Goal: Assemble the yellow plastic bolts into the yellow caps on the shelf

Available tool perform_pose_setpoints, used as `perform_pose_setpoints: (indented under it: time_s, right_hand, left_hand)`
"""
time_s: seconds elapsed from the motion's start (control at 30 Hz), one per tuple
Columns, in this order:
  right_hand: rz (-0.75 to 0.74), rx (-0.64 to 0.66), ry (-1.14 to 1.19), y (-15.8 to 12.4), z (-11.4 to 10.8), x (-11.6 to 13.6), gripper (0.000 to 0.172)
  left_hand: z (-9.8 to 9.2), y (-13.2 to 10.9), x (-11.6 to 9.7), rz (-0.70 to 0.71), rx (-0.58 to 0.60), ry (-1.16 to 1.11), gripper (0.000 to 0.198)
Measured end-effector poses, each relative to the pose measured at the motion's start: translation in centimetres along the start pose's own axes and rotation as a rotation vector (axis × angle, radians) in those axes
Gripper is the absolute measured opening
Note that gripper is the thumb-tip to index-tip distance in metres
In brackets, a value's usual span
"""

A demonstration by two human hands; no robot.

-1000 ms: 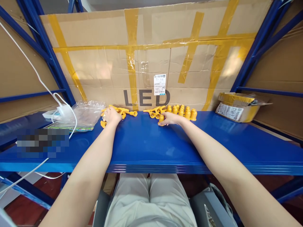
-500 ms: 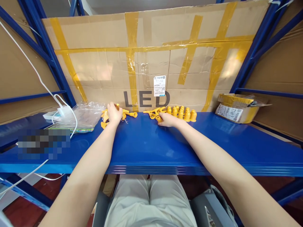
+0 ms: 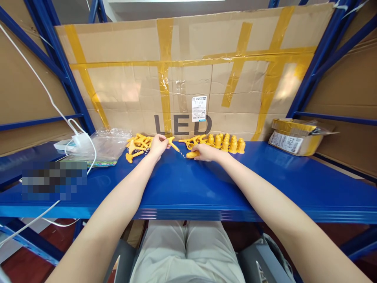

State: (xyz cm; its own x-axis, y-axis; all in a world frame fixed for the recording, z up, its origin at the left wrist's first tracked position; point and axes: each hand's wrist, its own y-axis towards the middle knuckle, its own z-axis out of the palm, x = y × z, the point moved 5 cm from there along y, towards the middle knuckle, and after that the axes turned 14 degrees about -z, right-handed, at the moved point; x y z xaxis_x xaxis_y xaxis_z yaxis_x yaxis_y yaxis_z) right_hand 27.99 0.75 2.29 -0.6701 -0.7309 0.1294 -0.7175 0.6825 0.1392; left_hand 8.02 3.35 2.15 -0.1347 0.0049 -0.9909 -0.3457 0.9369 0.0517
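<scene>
The grip of the left hand (image 3: 159,144) is closed on a yellow stemmed piece (image 3: 173,144), fingers curled over its wide end so that the stem points toward the right hand (image 3: 207,152). The right hand's grip is closed on a yellow cap (image 3: 191,155), which lies on its side with its open end toward the stem. The two parts are near each other but apart. A thin coiled strand (image 3: 182,153) runs between them, too small to make out further.

Behind both grips stands a large cardboard sheet (image 3: 132,86), patched with yellow tape and printed "LED", with a white label (image 3: 199,108) just above the right grip. Both hands rest on a blue metal shelf (image 3: 206,184), which stretches out to either side and back toward the person's lap.

Well to the right of the right grip, a taped cardboard box (image 3: 293,135) sits on the shelf. Left of the left grip lies a crumpled clear plastic bag (image 3: 107,143), and beyond it a white charger (image 3: 79,138) with its cable (image 3: 44,92) running up and away.

Just beyond the right grip, upright yellow caps (image 3: 228,142) stand packed together in rows against the cardboard. Beside them, between the two grips, lie a few loose stemmed pieces (image 3: 193,139). A heap of stemmed pieces (image 3: 136,144) lies just left of the left grip.
</scene>
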Motion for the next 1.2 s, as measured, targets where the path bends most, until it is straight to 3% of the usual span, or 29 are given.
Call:
perform_pose_setpoints:
  time_s: [0.27,0.47,0.6,0.8,0.93,1.1,1.2]
  right_hand:
    - [0.005,-0.001,0.020,-0.1,0.1,-0.3,0.031]
    - [0.006,0.003,-0.010,-0.3,-0.2,0.4,0.021]
    - [0.030,0.008,-0.053,-0.5,-0.3,0.1,0.018]
    - [0.092,-0.012,-0.065,-0.7,-0.2,-1.6,0.028]
    - [0.133,-0.045,-0.039,-1.1,-0.4,-2.3,0.029]
    - [0.119,-0.051,-0.029,-0.9,-0.3,-2.0,0.030]
    - [0.059,-0.056,-0.038,-0.5,-0.2,-1.5,0.027]
  left_hand:
    - [0.0,-0.3,0.0,-0.048,0.006,-0.051,0.020]
    - [0.1,-0.5,-0.2,-0.079,0.042,-0.096,0.020]
    - [0.3,-1.1,-0.3,-0.131,0.142,-0.063,0.028]
    - [0.9,-1.8,0.3,-0.185,0.332,0.089,0.049]
    - [1.1,-1.6,0.9,-0.080,0.373,0.316,0.058]
    - [2.1,-2.2,0.7,0.179,0.448,0.620,0.036]
    - [2.5,-2.8,0.1,0.289,0.395,0.761,0.028]
